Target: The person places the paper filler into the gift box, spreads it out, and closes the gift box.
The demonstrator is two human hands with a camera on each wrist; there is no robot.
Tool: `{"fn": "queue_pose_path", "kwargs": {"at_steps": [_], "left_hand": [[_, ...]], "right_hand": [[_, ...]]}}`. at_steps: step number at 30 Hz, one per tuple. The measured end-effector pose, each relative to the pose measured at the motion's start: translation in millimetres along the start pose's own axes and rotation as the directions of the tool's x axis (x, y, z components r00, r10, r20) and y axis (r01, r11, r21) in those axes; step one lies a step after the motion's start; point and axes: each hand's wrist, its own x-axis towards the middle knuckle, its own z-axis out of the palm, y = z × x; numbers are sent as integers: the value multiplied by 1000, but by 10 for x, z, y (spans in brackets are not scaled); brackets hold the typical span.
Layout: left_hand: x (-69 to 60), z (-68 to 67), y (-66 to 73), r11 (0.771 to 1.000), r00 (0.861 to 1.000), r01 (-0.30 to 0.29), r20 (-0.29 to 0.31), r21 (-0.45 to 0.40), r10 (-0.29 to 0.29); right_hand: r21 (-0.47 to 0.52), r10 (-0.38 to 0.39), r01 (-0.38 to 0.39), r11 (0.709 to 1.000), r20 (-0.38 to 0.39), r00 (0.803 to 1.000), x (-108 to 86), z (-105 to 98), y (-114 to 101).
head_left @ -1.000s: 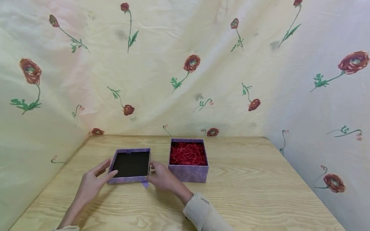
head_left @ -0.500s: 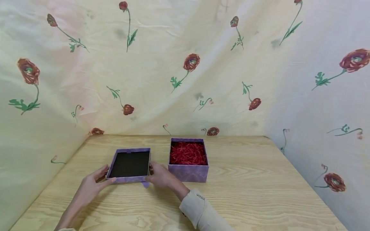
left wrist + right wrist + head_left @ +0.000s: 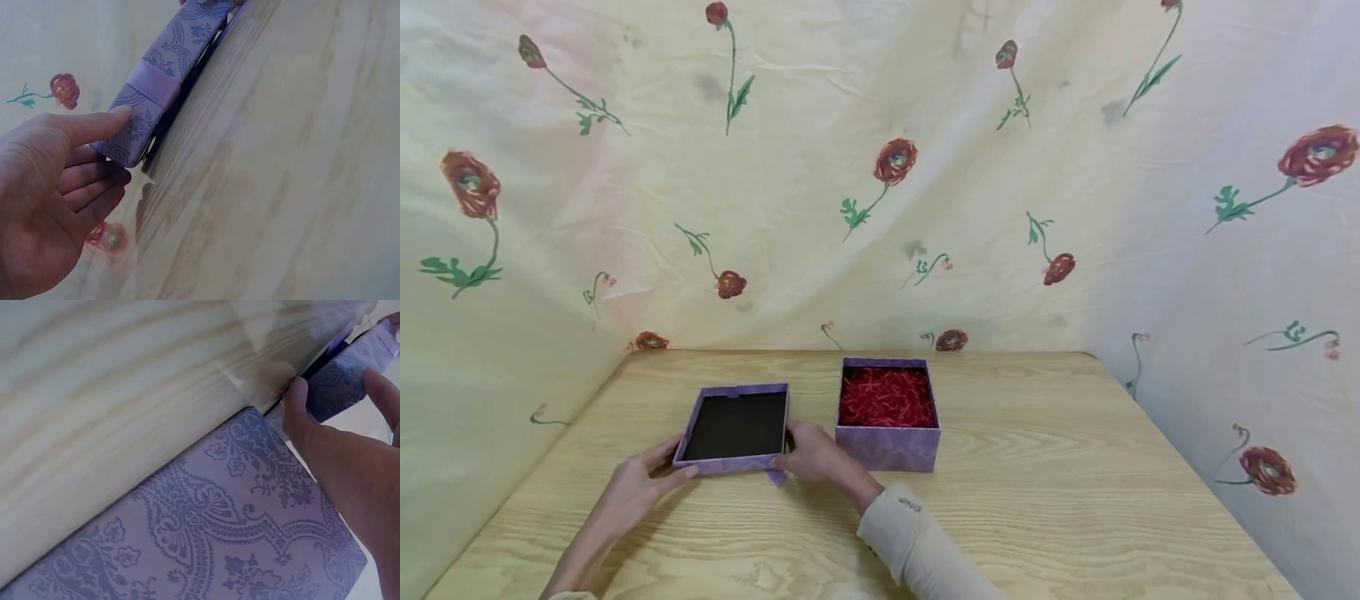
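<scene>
Purple, floral-patterned, black-lined square lid [image 3: 737, 426] sits between the left hand [image 3: 636, 492] and right hand [image 3: 817, 454], both hands' fingers gripping its near corners.

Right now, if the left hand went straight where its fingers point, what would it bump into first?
Probably the shallow purple box: the left hand has its thumb on it. How deep the hidden fingertips reach isn't clear.
</scene>
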Motion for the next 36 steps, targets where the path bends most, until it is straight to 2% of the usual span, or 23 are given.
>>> {"fn": "queue_pose_path", "kwargs": {"at_steps": [7,14,19,25,32,36], "left_hand": [[-2,-6,20,1000,1000,18,-6,2,-18],[-11,-27,26,998,999,43,-14,-34,-44],[-11,-42,23,998,998,51,-31,-44,-52],[-5,-52,80,996,996,51,-71,-72,-56],[-10,-51,180,999,988,22,-150,-46,-29],[-2,-52,255,999,980,30,-195,-27,-35]], "right_hand": [[18,1,-1,1000,-8,1000,-22,-8,-8],[50,8,-8,999,-3,1000,-35,-19,-19],[78,-16,17,997,-17,1000,-36,-23,-27],[136,-43,49,990,-46,998,-22,-29,-39],[242,-54,70,968,-75,996,-57,-65,-75],[286,-52,72,956,-78,996,-73,-89,-84]]}}
